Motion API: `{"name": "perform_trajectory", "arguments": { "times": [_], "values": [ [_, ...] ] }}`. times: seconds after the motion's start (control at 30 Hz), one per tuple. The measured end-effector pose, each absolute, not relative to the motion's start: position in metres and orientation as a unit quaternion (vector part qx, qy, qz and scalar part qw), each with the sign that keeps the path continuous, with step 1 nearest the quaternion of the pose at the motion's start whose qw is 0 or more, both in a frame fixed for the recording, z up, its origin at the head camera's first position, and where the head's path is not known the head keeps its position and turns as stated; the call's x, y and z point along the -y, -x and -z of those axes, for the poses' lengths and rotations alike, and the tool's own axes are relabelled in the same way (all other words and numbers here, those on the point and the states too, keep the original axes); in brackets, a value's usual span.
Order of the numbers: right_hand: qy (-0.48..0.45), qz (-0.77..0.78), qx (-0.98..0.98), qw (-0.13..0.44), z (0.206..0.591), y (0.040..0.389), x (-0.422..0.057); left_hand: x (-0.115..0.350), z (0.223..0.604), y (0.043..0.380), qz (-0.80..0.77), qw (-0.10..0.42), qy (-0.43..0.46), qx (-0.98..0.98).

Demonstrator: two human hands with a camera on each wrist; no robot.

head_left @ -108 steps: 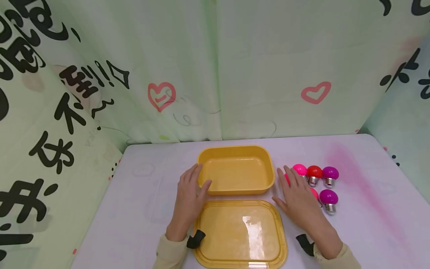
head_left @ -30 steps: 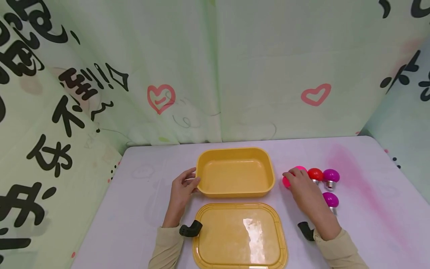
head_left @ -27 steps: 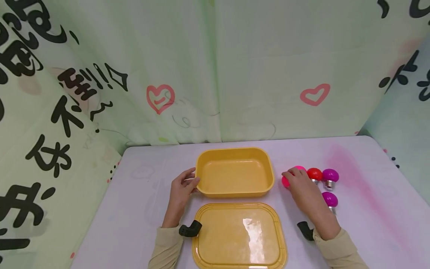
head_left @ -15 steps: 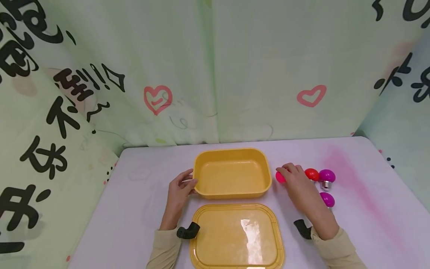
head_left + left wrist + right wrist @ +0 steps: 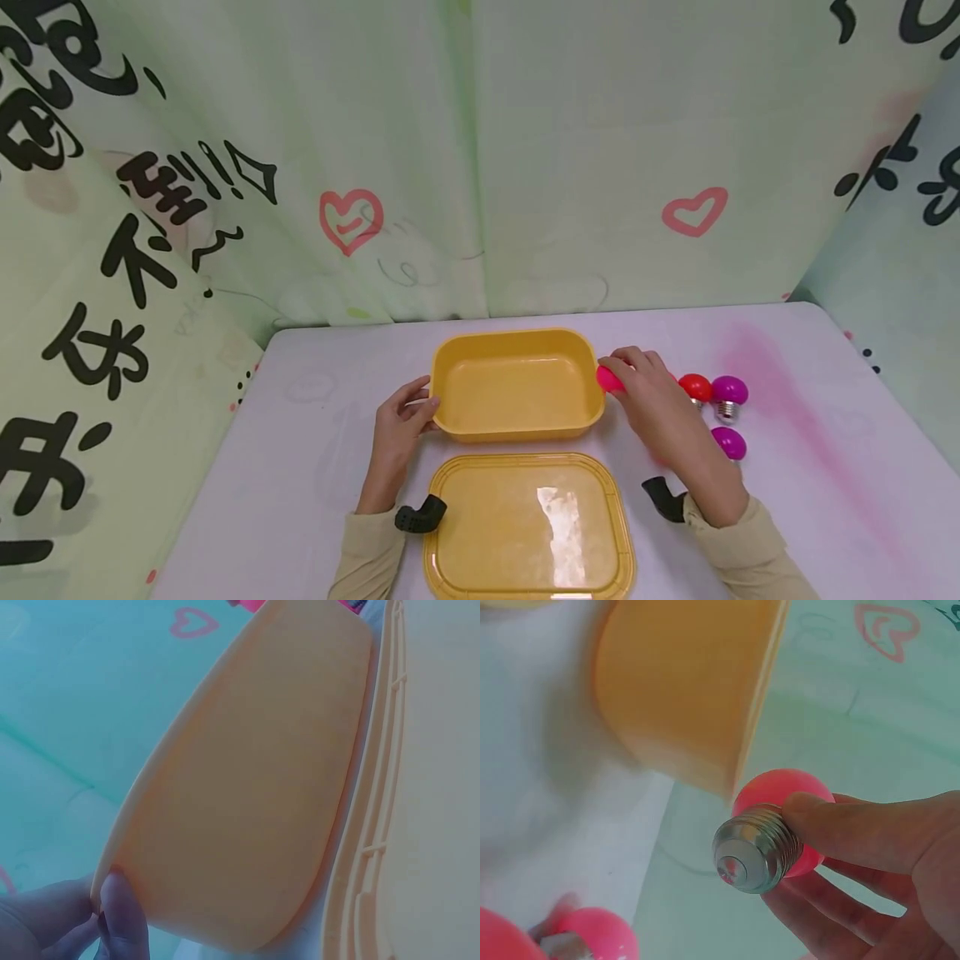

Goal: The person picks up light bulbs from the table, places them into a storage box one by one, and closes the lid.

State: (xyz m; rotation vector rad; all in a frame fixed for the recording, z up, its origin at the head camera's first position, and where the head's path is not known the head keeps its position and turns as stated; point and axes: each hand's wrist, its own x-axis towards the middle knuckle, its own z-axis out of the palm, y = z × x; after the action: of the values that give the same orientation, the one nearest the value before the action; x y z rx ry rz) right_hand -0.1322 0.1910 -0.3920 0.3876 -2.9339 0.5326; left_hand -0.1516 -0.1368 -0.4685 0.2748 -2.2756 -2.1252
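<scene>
The yellow tray (image 5: 487, 533) lies nearest you, at 6 o'clock of the yellow container (image 5: 517, 434). Your left hand (image 5: 399, 423) pinches the rim at 8 o'clock, probably to steady it. Your right hand (image 5: 658, 408) grips a pink bulb (image 5: 609, 380) just beside the 3 o'clock rim, thumb opposing fingers, likely for security. Farther toward 3 o'clock lie a red bulb (image 5: 696, 387) and purple bulbs (image 5: 729, 389).

Smooth plastic box (image 5: 517, 385) (ridged metal bulb base (image 5: 759, 847))
</scene>
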Motion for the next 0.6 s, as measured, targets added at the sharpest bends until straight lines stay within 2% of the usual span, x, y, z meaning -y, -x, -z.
{"name": "perform_trajectory", "arguments": {
  "times": [0.3, 0.6],
  "values": [
    [-0.151, -0.171, 0.972, 0.060, 0.373, 0.143, -0.167, 0.138, 0.468, 0.153, 0.676, 0.014, -0.087, 0.732],
    [-0.176, -0.187, 0.964, 0.067, 0.375, 0.149, -0.147, 0.135, 0.468, 0.153, 0.675, 0.003, -0.100, 0.731]
  ]
}}
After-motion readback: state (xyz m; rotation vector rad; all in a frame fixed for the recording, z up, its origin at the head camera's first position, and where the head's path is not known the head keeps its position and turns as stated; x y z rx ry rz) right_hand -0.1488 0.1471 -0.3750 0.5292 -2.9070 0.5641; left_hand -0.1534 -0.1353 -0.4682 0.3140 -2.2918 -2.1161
